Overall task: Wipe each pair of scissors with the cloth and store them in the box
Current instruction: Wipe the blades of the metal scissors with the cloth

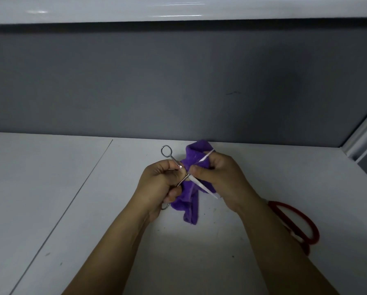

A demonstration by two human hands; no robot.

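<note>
The left hand (159,184) is curled tight round the handles of the scissors (174,159), a small steel pair. One finger ring stands free above the fist and the other peeps out below it. The right hand (223,179) pinches the cloth (191,201), a purple one, against the scissors just by the pivot, thumb on the near side and fingers folded behind. The blades are spread wide. One slants up and to the right over the cloth, the other down and to the right, its tip past the heel of the right hand. The loose end of the cloth hangs toward the desk (50,188); whether it touches cannot be told.

Both hands are close to the back edge of the desk, about midway along it. Only a narrow strip of white top shows between them and the grey partition (178,81) that rises from that edge. A white shelf (178,7) juts out above the partition.

Left of the hands a seam (78,190) runs slantwise from the back edge toward the near left corner, with a broad stretch of white top beyond it. On the right, the red scissors (295,222) lie on the desk just beside the right forearm, which partly covers them. A side panel (361,141) closes off the back right corner.
</note>
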